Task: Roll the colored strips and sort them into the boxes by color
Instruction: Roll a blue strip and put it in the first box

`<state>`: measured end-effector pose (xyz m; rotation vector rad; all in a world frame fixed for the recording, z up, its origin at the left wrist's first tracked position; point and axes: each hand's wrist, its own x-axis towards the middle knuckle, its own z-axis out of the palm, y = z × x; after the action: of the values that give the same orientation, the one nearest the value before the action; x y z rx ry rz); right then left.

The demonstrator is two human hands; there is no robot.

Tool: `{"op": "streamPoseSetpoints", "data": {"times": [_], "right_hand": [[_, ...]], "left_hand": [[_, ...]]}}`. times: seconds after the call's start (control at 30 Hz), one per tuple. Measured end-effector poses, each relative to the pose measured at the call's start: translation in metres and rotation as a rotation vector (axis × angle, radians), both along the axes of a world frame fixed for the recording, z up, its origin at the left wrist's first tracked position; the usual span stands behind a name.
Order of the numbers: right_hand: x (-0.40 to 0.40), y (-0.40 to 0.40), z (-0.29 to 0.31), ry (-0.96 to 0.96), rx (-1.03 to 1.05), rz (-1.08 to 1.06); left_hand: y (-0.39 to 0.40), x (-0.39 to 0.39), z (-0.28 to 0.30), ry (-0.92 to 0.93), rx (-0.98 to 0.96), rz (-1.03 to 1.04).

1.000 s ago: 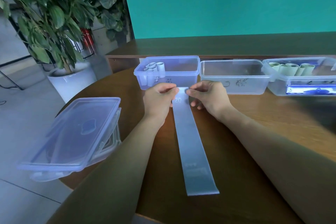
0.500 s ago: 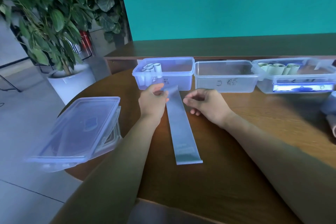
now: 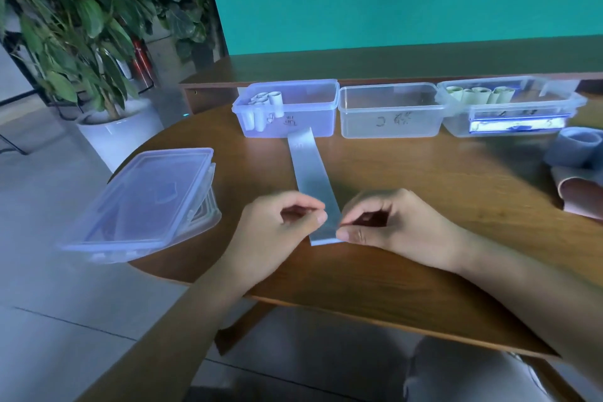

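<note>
A pale blue strip [image 3: 310, 173] lies flat on the wooden table [image 3: 424, 192], running from the left box toward me. My left hand [image 3: 277, 232] and my right hand [image 3: 391, 225] pinch its near end from either side. Three clear boxes line the far edge. The left box [image 3: 306, 108] holds several pale blue rolls [image 3: 264, 104]. The middle box [image 3: 390, 114] looks bare inside. The right box [image 3: 509, 108] holds several green rolls [image 3: 479, 95].
A stack of clear box lids [image 3: 146, 202] hangs over the table's left edge. Loose blue and pink strips [image 3: 577, 170] lie at the far right. A potted plant [image 3: 107, 127] stands on the floor to the left.
Both hands let go of the strip's far end by the left box and came back to its near end, where they now pinch it. The far end lies against the box.
</note>
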<state>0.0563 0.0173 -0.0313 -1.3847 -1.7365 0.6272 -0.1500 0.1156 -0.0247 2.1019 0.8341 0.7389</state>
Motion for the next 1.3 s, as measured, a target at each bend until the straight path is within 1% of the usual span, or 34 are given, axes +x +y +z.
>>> {"op": "streamPoseSetpoints", "data": {"times": [0.1, 0.2, 0.33, 0.4, 0.67, 0.9, 1.07, 1.17, 1.3], "right_hand": [[-0.001, -0.003, 0.002, -0.09, 0.01, 0.052], [-0.003, 0.001, 0.004, -0.098, 0.013, 0.065], [-0.002, 0.002, 0.007, -0.104, -0.017, 0.061], [-0.002, 0.001, 0.008, -0.11, -0.031, 0.07], [-0.003, 0.001, 0.007, -0.104, -0.071, 0.056], [-0.003, 0.004, 0.008, -0.094, -0.183, -0.061], [-0.004, 0.006, 0.008, -0.068, -0.213, -0.093], [-0.006, 0.006, 0.008, -0.062, -0.175, -0.029], [-0.006, 0.003, 0.007, -0.15, -0.114, 0.08]], "left_hand": [[-0.009, -0.017, 0.002, 0.031, 0.017, -0.065], [-0.011, -0.025, 0.003, 0.081, 0.061, -0.101], [-0.01, -0.025, 0.0, 0.164, 0.163, -0.102], [-0.01, -0.025, -0.001, 0.176, 0.195, -0.1], [-0.011, -0.022, -0.005, 0.149, 0.197, -0.039], [-0.01, -0.018, -0.004, 0.242, 0.164, -0.011], [-0.01, -0.017, -0.004, 0.23, 0.166, 0.024], [-0.01, -0.018, -0.004, 0.186, 0.182, -0.028], [-0.01, -0.018, -0.006, 0.188, 0.251, -0.06]]}}
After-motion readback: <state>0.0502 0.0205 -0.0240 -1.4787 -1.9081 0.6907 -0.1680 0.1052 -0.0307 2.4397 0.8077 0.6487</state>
